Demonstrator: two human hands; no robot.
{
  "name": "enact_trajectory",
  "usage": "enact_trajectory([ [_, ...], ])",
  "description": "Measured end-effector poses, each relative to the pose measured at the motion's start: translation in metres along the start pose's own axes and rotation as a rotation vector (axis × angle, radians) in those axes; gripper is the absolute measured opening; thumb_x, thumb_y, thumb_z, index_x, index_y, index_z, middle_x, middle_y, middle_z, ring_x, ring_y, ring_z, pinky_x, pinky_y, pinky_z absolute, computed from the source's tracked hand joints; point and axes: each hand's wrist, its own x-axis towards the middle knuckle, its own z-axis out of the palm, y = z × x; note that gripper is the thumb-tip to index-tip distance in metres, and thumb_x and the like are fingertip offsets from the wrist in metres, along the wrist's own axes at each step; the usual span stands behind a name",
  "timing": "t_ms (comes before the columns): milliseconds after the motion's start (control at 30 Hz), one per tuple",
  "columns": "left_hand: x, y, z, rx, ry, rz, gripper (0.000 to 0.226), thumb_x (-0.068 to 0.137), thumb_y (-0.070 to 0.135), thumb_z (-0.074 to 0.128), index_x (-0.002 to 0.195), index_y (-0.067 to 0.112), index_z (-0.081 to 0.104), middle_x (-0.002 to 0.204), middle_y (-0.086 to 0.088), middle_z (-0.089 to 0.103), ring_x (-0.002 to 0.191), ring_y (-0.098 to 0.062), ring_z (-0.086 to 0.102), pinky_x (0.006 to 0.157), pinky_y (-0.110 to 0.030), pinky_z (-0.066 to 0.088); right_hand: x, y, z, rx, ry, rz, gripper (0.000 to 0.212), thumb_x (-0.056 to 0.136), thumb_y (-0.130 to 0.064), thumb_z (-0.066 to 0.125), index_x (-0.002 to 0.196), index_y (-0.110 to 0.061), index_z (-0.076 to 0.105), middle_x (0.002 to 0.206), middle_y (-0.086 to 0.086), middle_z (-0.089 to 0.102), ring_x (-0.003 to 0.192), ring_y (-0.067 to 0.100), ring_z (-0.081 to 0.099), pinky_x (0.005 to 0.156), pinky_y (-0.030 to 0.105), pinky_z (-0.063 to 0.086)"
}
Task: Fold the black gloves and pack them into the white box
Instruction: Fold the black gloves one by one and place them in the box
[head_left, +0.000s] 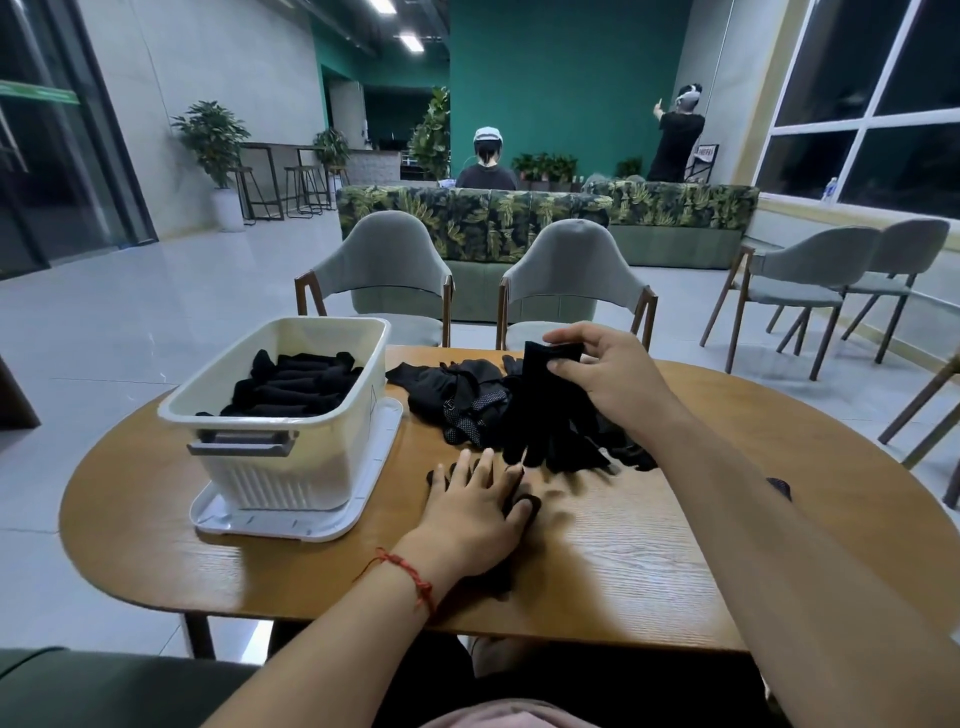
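Note:
My left hand (475, 514) lies flat, fingers spread, on a black glove (524, 506) spread on the wooden table (597, 561). My right hand (608, 374) pinches the cuff of a second black glove (540, 405) and holds it up so its fingers hang down over a loose pile of black gloves (467, 395) at the table's middle. The white box (291, 410) stands to the left on its white lid (291, 519), with several folded black gloves (296, 382) laid inside.
Two grey chairs (379, 270) stand behind the far edge of the table, with more at the right (810, 280). A leaf-patterned sofa (519, 218) and two people are further back. One more black piece (779, 486) lies beside my right forearm.

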Motion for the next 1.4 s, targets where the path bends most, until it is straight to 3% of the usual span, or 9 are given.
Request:
enact_trajectory([
  [200, 0.002, 0.000, 0.001, 0.015, -0.024, -0.032, 0.068, 0.106, 0.065, 0.017, 0.167, 0.040, 0.005, 0.178, -0.004, -0.007, 0.162, -0.028, -0.015, 0.128, -0.058, -0.007, 0.014, 0.007, 0.017, -0.038, 0.036, -0.047, 0.029, 0.092, -0.003, 0.080, 0.111, -0.025, 0.081, 0.103, -0.009, 0.081, 0.098, 0.006, 0.075, 0.085, 0.014, 0.055],
  [367, -0.001, 0.003, -0.004, 0.004, -0.045, -0.039, 0.067, 0.105, 0.066, 0.018, 0.166, 0.042, 0.007, 0.178, -0.005, -0.003, 0.163, -0.028, -0.014, 0.129, -0.057, -0.008, 0.022, 0.021, 0.034, -0.058, 0.082, -0.071, 0.028, 0.091, -0.008, 0.082, 0.108, -0.031, 0.082, 0.105, -0.010, 0.081, 0.104, 0.012, 0.075, 0.094, 0.028, 0.059],
  [500, -0.008, 0.000, -0.009, -0.092, 0.038, -0.049, 0.066, 0.106, 0.063, 0.023, 0.167, 0.038, 0.015, 0.178, 0.001, 0.005, 0.163, -0.022, -0.007, 0.130, -0.053, -0.006, 0.018, 0.018, 0.042, -0.019, 0.136, -0.146, 0.027, 0.093, -0.010, 0.081, 0.112, -0.029, 0.082, 0.107, -0.010, 0.081, 0.105, 0.010, 0.075, 0.094, 0.027, 0.060],
  [667, -0.038, -0.021, -0.016, -0.136, 0.247, -0.027, 0.054, 0.105, 0.051, 0.046, 0.155, 0.031, 0.043, 0.160, 0.007, 0.039, 0.150, -0.019, 0.028, 0.126, -0.040, 0.020, -0.005, 0.025, 0.051, 0.030, 0.126, -0.183, 0.026, 0.094, -0.007, 0.080, 0.115, -0.023, 0.082, 0.107, -0.010, 0.081, 0.104, 0.012, 0.075, 0.094, 0.025, 0.059],
  [733, -0.052, -0.031, -0.015, -0.194, 0.276, -0.010, 0.051, 0.102, 0.052, 0.052, 0.149, 0.032, 0.049, 0.149, 0.013, 0.045, 0.140, -0.013, 0.038, 0.117, -0.034, 0.033, -0.020, 0.035, 0.057, 0.094, 0.111, -0.168, 0.027, 0.094, -0.003, 0.080, 0.113, -0.021, 0.083, 0.107, -0.006, 0.081, 0.103, 0.016, 0.076, 0.093, 0.028, 0.060],
  [833, -0.062, -0.037, -0.010, -0.181, 0.261, 0.001, 0.050, 0.098, 0.057, 0.053, 0.143, 0.036, 0.051, 0.140, 0.018, 0.050, 0.132, -0.009, 0.046, 0.108, -0.031, 0.041, -0.037, 0.047, 0.066, 0.157, 0.113, -0.152, 0.027, 0.093, 0.001, 0.079, 0.111, -0.018, 0.083, 0.103, -0.002, 0.082, 0.097, 0.019, 0.078, 0.091, 0.029, 0.060],
  [1067, -0.067, -0.031, -0.010, -0.149, 0.267, -0.038, 0.049, 0.102, 0.060, 0.049, 0.147, 0.039, 0.049, 0.149, 0.016, 0.046, 0.135, -0.013, 0.043, 0.110, -0.029, 0.035, -0.007, 0.035, 0.062, 0.105, 0.135, -0.180, 0.027, 0.094, -0.004, 0.080, 0.114, -0.022, 0.083, 0.106, -0.008, 0.082, 0.103, 0.015, 0.077, 0.097, 0.035, 0.062],
  [1200, -0.072, -0.029, -0.012, -0.133, 0.264, -0.025, 0.050, 0.104, 0.060, 0.046, 0.150, 0.039, 0.046, 0.155, 0.014, 0.042, 0.139, -0.014, 0.039, 0.115, -0.031, 0.031, 0.008, 0.026, 0.062, 0.029, 0.114, -0.235, 0.026, 0.095, -0.005, 0.079, 0.116, -0.021, 0.082, 0.106, -0.012, 0.081, 0.104, 0.010, 0.075, 0.095, 0.029, 0.062],
  [1400, -0.068, -0.033, -0.004, -0.121, 0.290, -0.011, 0.051, 0.103, 0.062, 0.044, 0.148, 0.037, 0.048, 0.153, 0.013, 0.044, 0.141, -0.015, 0.039, 0.117, -0.031, 0.028, -0.028, 0.041, 0.070, -0.052, 0.036, -0.279, 0.029, 0.094, -0.001, 0.078, 0.117, -0.019, 0.082, 0.110, -0.011, 0.080, 0.103, 0.010, 0.077, 0.095, 0.030, 0.061],
])
